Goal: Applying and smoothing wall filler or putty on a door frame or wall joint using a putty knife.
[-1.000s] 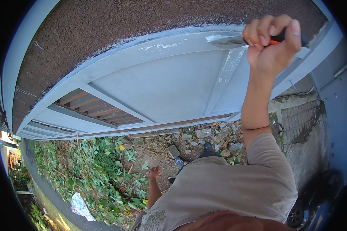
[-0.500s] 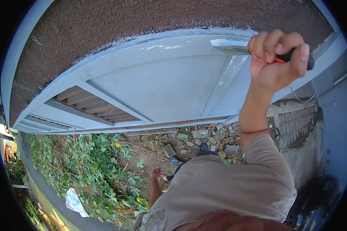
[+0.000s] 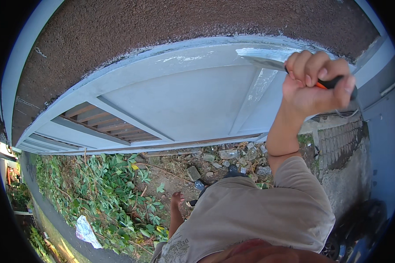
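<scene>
My right hand (image 3: 317,79) is raised at the upper right, its fingers wrapped round the black and orange handle of a scraper (image 3: 267,63). The scraper's thin metal blade points left. It lies against or just in front of the upper rail of a grey-painted panelled board (image 3: 175,96); I cannot tell whether it touches. Along the blade runs a bright white patch (image 3: 250,52) on the rail. Low beside my body hangs my left hand (image 3: 177,199), small and far down, and its finger pose is unclear.
A rough brown wall (image 3: 197,19) borders the board above. Slatted openings (image 3: 105,122) show at its left. Below lie leafy green plants (image 3: 101,188), loose stones (image 3: 228,154) and a crumpled white sheet (image 3: 87,231). A dark motorcycle (image 3: 355,232) stands at the lower right.
My right hand has dropped slightly, and the scraper's handle end has tipped lower. More of the white patch shows above the blade. My left hand stays low beside my body.
</scene>
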### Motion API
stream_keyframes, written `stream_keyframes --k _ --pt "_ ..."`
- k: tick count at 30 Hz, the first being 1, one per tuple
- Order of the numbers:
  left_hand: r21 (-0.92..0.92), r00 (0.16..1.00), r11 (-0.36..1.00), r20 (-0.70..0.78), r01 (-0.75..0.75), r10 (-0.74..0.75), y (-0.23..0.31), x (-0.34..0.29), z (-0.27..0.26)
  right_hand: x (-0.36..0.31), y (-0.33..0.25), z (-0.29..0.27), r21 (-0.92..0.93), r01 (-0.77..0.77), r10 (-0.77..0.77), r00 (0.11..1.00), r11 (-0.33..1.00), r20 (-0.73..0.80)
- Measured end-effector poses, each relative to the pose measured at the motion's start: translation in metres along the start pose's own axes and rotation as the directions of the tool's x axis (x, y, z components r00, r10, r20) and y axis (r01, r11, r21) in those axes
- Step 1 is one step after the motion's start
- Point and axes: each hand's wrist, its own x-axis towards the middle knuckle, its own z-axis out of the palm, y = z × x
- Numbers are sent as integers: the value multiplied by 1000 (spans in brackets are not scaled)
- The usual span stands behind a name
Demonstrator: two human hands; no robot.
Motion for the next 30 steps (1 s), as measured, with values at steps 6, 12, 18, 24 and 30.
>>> stream_keyframes --k 6,12,18,24,30 --pt "-16 1000 1000 1 22 -22 -5 6 -1 -3 -2 -2 42 26 -25 999 999 -30" --pt "-59 999 998 15 36 -35 -17 16 -7 -5 17 1 -4 -61 61 998 998 3" --pt "-8 1000 1000 0 9 -9 -1 10 5 1 -5 -1 108 26 -33 997 994 67" --pt "-46 1000 999 18 9 -8 -2 18 5 -10 14 2 -14 -119 120 983 993 140" --pt "61 1000 998 -7 19 -18 4 10 4 -14 14 2 15 -36 32 983 999 179"
